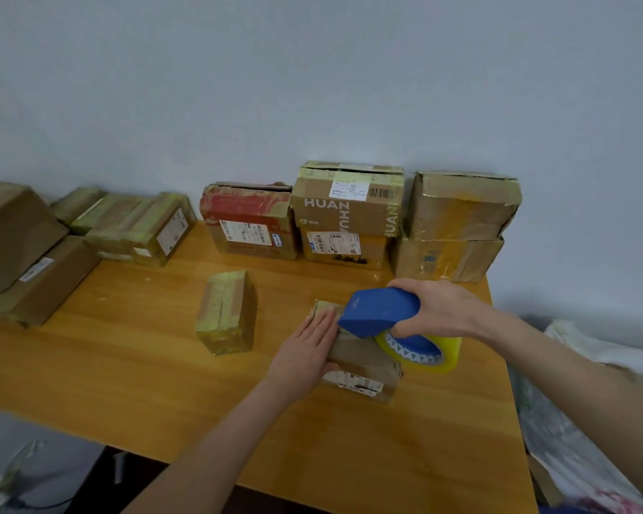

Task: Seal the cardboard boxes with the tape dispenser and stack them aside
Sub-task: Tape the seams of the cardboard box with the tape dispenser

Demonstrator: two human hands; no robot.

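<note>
Your left hand (309,350), fingers straight and together, pins the small brown cardboard box (364,361) near the right edge of the wooden table (164,365), its long axis running toward you, while your right hand (438,309) clamps the blue plastic tape dispenser (379,309) at its far end.

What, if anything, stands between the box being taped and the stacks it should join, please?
Nothing visible toward the back stacks, only bare table. Toward the left pile, a small taped box stands midway.
</note>
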